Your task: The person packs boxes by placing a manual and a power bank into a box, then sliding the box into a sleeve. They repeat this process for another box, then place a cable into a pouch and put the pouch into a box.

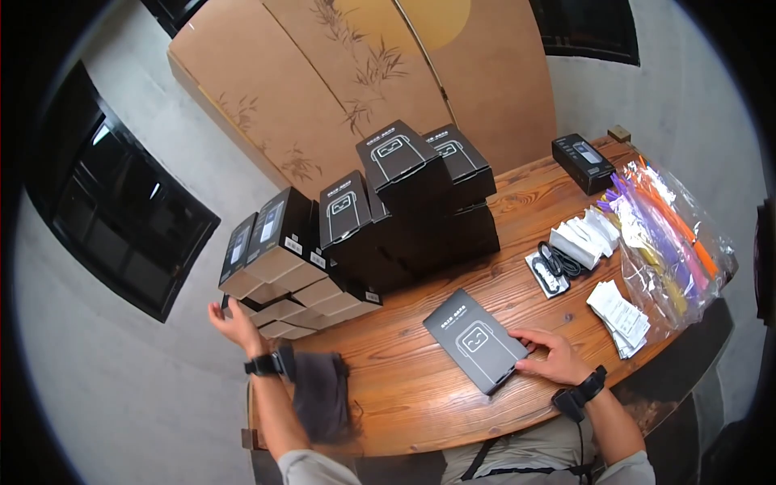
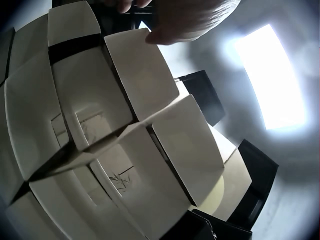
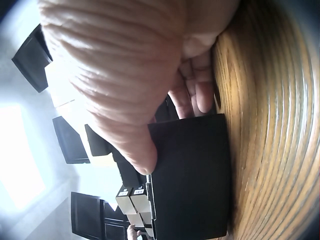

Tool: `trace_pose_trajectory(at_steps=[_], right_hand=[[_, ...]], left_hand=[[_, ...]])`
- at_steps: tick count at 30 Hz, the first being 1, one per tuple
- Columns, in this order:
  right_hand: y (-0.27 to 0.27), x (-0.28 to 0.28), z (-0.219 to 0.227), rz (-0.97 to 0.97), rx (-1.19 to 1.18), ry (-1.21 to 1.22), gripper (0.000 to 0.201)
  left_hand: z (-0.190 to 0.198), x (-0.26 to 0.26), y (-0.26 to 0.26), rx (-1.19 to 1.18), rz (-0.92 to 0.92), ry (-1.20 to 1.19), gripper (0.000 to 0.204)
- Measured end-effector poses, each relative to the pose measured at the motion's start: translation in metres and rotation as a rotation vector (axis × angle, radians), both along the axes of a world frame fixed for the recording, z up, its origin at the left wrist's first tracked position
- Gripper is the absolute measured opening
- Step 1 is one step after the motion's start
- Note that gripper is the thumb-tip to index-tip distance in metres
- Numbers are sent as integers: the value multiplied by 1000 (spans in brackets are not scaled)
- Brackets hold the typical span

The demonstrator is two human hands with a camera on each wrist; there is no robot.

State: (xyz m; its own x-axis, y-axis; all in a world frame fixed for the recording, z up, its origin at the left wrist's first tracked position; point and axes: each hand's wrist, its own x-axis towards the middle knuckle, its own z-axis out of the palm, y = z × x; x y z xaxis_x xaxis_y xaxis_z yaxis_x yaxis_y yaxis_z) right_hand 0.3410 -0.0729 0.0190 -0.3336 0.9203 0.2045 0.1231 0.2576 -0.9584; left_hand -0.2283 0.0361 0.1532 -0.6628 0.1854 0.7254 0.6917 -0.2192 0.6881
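A flat dark-grey box (image 1: 477, 341) printed with a white line-drawn face lies tilted on the table in front of me. My right hand (image 1: 554, 358) holds it at its right edge. In the right wrist view the thumb of that hand (image 3: 125, 90) is on one edge of the dark box (image 3: 190, 180), with the fingers farther round. My left hand (image 1: 237, 325) is at the left side of a stack of boxes with pale ends (image 1: 311, 301). In the left wrist view its thumb (image 2: 160, 36) reaches a pale box end (image 2: 142, 72); its fingertips are partly hidden, and I cannot tell whether they grip.
Black face-printed boxes (image 1: 396, 162) are stacked behind. A dark cloth (image 1: 321, 396) lies by my left forearm. To the right are a coiled black cable (image 1: 558, 263), white packets (image 1: 586, 238), paper slips (image 1: 620, 319), a plastic bag of coloured strips (image 1: 671, 242) and another black box (image 1: 584, 163).
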Motion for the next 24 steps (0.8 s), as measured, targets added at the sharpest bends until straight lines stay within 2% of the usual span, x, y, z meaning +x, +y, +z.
trace_pose_trajectory(at_steps=[2, 4, 6, 8, 10, 12, 14, 16, 20, 23, 24], right_hand=[[0, 0, -1, 6, -8, -6, 54], [0, -2, 1, 5, -4, -8, 54], [-1, -2, 4, 15, -25, -23, 54], [0, -4, 6, 34, -67, -39, 53], [-1, -6, 8, 51, -106, -49, 53], [-2, -9, 12, 61, -114, -52, 54], [-3, -16, 15, 68, -100, -46, 56], [1, -23, 15, 149, -139, -41, 57], [17, -36, 17, 297, -197, -164, 57], [38, -48, 3, 413, -215, -7, 55], [46, -50, 1, 437, -294, -10, 54]], left_hand=[[-13, 32, -22, 114, -40, 99, 40], [-28, 87, -42, 37, -434, -22, 25], [-49, 129, -53, -139, -800, -243, 16], [-64, 172, -57, -355, -919, -354, 16], [-86, 193, -50, -530, -1042, -370, 16], [-99, 213, -49, -630, -1161, -509, 20], [-114, 226, -44, -703, -1212, -618, 29], [-125, 232, -37, -728, -1272, -451, 32], [-129, 239, -33, -721, -1305, -445, 31], [-150, 228, -21, -688, -1300, -475, 28], [-157, 224, -18, -660, -1311, -511, 26]])
